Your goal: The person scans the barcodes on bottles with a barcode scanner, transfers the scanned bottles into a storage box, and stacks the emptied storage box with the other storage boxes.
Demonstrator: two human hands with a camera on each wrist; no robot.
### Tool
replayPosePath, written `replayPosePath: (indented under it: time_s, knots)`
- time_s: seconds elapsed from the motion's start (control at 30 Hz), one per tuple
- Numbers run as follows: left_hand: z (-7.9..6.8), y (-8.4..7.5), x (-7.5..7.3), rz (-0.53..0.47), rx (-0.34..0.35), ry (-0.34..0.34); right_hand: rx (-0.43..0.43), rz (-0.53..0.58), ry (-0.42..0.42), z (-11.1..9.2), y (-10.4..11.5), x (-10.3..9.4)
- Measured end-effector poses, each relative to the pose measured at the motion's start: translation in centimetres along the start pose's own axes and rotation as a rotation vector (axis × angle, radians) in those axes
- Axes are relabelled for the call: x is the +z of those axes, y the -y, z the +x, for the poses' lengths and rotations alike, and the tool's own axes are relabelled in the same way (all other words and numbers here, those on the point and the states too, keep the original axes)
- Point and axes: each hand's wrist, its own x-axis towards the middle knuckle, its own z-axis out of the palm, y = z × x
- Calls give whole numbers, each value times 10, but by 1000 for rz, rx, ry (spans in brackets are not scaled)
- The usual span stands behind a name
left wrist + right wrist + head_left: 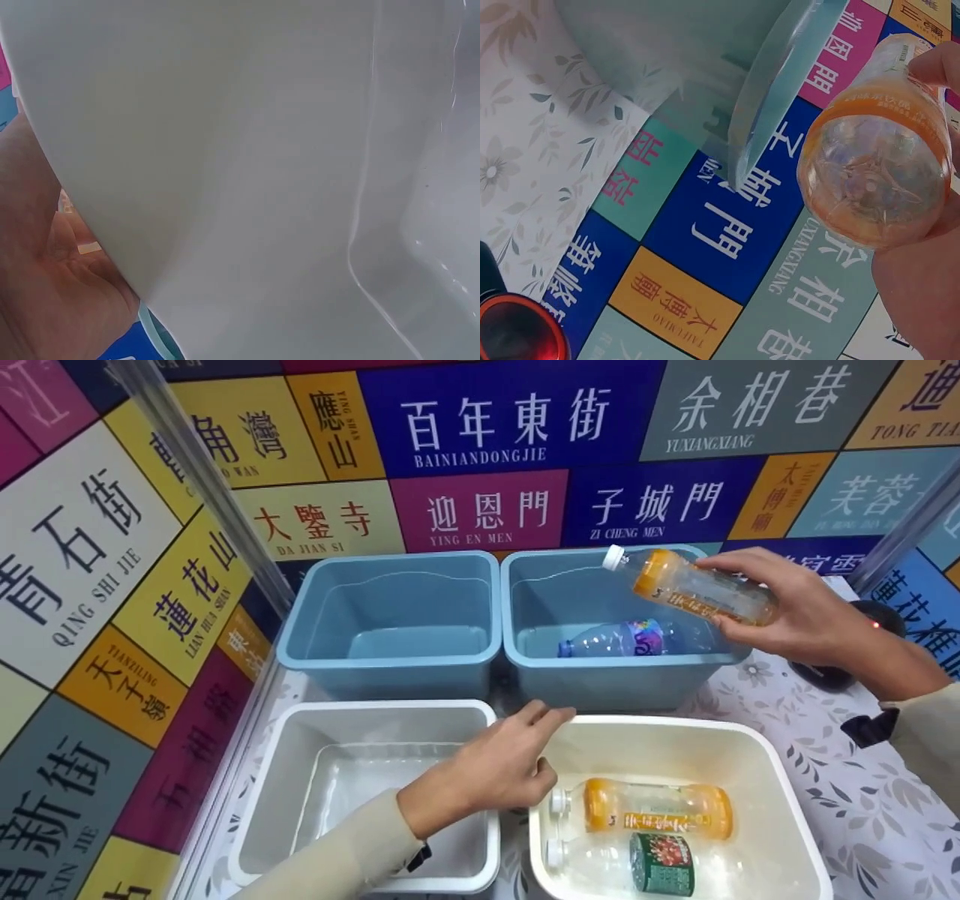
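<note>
Near side first: left beige sleeve is crossing the white bin, a smooth rounded rectangle in glossy plastic. In the cream bin beside it, a green-labelled bottle is lying nearest, clear body, white cap pointing left, long axis running left-right; an orange-ended bottle is lying parallel just beyond, white cap also pointing left. Left hand is hanging over the gap between these two bins, fingers loosely bent and gripping nothing visible; can't tell if fingertips are touching the cream rim. Floral cloth, grey leaves on white, is running under everything. Farther out, right hand is gripping the held bottle near its base, thumb on the near side, fingers on the far side. That bottle is sitting in the air above the right blue bin: white cap pointing left and tilting up, long axis sloping down to the base at right. Clear thin plastic, orange bands; right wrist view is showing the round, ribbed base end-on. Below it, inside that bin, a blue-capped bottle is lying on its side, cap pointing left. Matte left blue bin is standing alongside. Flat multicoloured sign panels are backing it all.
</note>
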Motion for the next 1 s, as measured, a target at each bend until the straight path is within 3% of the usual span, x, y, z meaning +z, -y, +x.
replayPosePath:
  time_s: [0.33,0.7,1.0]
  knots:
    - [0,1,1,4,4,2,7,-2,38,12,2,10]
    - [0,1,0,5,-6,13,-77,3,63,25,-3,25]
    - [0,1,0,7,-2,9,-74,34,115,34,-5,36]
